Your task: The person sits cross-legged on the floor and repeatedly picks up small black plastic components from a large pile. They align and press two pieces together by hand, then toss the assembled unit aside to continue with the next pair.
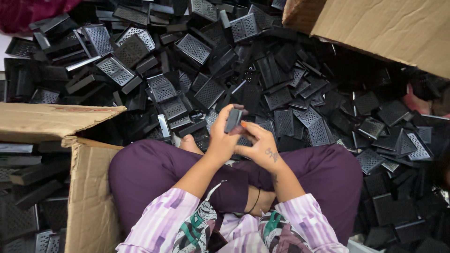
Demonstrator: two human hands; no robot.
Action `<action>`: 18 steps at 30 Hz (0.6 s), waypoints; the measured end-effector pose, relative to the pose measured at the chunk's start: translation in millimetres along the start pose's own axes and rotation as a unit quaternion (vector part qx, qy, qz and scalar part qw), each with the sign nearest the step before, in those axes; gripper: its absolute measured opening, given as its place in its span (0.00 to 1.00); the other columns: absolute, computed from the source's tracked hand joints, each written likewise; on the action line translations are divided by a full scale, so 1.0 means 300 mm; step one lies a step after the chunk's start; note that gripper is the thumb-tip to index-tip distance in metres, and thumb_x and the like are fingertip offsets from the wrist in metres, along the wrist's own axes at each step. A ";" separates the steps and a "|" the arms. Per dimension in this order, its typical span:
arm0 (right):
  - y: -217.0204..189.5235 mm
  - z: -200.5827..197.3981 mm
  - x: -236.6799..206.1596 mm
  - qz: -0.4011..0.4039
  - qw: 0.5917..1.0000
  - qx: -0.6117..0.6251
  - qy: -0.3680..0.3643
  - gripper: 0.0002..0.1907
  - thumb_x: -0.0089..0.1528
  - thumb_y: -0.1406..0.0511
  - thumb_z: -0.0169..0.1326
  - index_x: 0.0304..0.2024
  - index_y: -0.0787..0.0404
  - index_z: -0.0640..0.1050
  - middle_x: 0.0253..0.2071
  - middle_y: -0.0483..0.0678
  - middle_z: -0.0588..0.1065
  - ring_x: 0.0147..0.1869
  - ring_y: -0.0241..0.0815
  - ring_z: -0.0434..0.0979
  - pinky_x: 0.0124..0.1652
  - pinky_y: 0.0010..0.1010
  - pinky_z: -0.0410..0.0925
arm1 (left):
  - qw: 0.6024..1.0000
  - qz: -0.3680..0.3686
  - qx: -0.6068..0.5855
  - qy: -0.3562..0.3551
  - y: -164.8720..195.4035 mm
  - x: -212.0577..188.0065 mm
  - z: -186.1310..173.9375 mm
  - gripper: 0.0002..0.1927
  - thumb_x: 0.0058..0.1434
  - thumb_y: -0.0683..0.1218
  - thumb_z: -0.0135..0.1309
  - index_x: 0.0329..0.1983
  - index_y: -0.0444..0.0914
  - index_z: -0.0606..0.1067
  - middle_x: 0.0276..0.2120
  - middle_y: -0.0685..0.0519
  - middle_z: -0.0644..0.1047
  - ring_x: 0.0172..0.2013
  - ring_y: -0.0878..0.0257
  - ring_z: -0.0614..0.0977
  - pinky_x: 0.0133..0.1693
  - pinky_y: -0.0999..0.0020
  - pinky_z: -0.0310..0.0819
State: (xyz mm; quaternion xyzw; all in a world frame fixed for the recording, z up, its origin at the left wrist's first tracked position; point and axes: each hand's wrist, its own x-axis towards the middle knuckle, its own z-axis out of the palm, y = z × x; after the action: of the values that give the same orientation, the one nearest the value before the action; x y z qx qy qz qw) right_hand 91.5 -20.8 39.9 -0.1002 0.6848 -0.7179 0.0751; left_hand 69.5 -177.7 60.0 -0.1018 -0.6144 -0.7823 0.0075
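At the centre of the frame, the left hand [220, 138] and the right hand [260, 147] meet over the person's crossed legs, both closed on one small black plastic piece [233, 120]. The left-hand fingers [228, 112] wrap its upper left side, while the right-hand fingers [246, 127] pinch its lower edge from the right. The piece stands roughly upright between them, narrow side toward the camera.

It looks light and stiff: a thin moulded rectangular shell, like the perforated grille pieces in the heap of black parts [281, 93] spread over the floor across the upper and right of the frame. The smooth plastic may be somewhat slippery, and the mesh face is probably the weakest area, so the solid rim and short ends look the safest places to hold. Pressing the flat centre could flex it.

A cardboard box [89, 197] stands open at lower left, just beside the purple trouser knee [140, 173], with more black parts inside. Another cardboard box [389, 28] fills the upper right.
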 end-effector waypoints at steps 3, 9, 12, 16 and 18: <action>0.052 -0.011 0.021 0.074 0.985 0.154 -0.016 0.25 0.56 0.74 0.64 0.56 0.73 0.75 0.51 0.49 0.77 0.53 0.38 0.79 0.54 0.30 0.73 | 0.999 0.030 -0.031 0.000 0.007 0.000 0.003 0.22 0.66 0.41 0.58 0.63 0.35 0.72 0.54 0.51 0.80 0.54 0.65 0.82 0.56 0.72 0.76; 0.101 -0.032 0.030 0.057 0.976 0.197 0.076 0.17 0.62 0.73 0.63 0.52 0.73 0.77 0.47 0.50 0.80 0.49 0.38 0.80 0.52 0.27 0.73 | 0.991 -0.041 0.011 0.129 -0.009 0.053 -0.024 0.16 0.59 0.34 0.62 0.51 0.29 0.79 0.43 0.50 0.83 0.43 0.66 0.83 0.48 0.73 0.77; 0.052 -0.029 0.036 0.040 0.977 0.189 0.087 0.15 0.62 0.74 0.65 0.50 0.73 0.77 0.46 0.51 0.80 0.48 0.38 0.80 0.51 0.28 0.73 | 0.987 -0.083 -0.091 0.104 -0.019 0.059 -0.055 0.16 0.58 0.33 0.59 0.50 0.28 0.79 0.43 0.50 0.83 0.44 0.66 0.84 0.50 0.73 0.78; -0.073 -0.004 0.055 0.031 0.986 0.065 0.150 0.20 0.56 0.73 0.67 0.50 0.68 0.79 0.44 0.44 0.79 0.47 0.32 0.79 0.49 0.23 0.72 | 0.993 -0.069 -0.057 0.077 -0.040 0.065 -0.058 0.19 0.58 0.34 0.61 0.53 0.29 0.78 0.47 0.48 0.83 0.46 0.65 0.84 0.51 0.72 0.78; -0.157 -0.035 0.065 -0.023 0.971 -0.102 0.215 0.19 0.54 0.71 0.67 0.48 0.62 0.81 0.46 0.43 0.78 0.46 0.32 0.80 0.45 0.23 0.74 | 0.993 -0.059 0.005 0.102 -0.051 0.069 -0.053 0.24 0.57 0.39 0.64 0.57 0.31 0.74 0.50 0.48 0.81 0.48 0.65 0.83 0.51 0.73 0.78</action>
State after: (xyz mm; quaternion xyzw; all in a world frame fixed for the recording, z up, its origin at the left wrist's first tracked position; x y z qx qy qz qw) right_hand 71.3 -13.1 87.2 0.0334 0.7517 -0.6508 -0.1013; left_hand 44.9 -186.9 45.3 0.0151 -0.6191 -0.7848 0.0247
